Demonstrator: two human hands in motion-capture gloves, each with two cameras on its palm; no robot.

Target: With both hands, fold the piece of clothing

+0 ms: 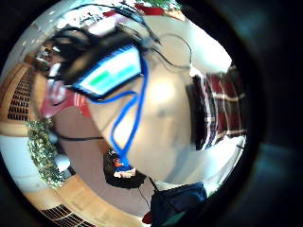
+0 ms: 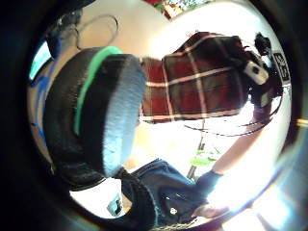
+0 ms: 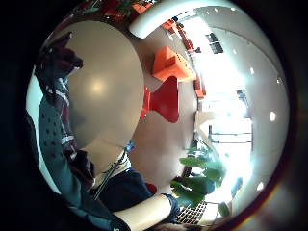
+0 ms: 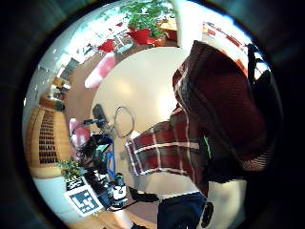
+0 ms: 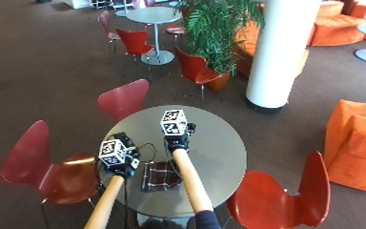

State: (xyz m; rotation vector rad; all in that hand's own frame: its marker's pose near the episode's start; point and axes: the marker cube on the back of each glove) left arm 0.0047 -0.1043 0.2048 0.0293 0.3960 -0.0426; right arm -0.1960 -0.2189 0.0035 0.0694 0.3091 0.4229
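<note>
Plaid cloth (image 5: pixel 159 174) lies on the table (image 5: pixel 221 143); right hand (image 5: pixel 178 138) grips its raised edge.

Red-and-dark plaid garment (image 5: pixel 159 175) w/ thin white lines on a round grey table (image 5: pixel 224 148); black gloves on both hands; red chairs (image 5: pixel 125 98) around, brown carpet, white pillar (image 5: pixel 278 52), orange sofas.

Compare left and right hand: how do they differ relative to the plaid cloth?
Right hand reaches farther across the table; left hand sits near its left edge. Right hand seems to grip the plaid cloth, which crowds its palm views; left hand is apart from the cloth lying on the table. Both wear black gloves.
</note>
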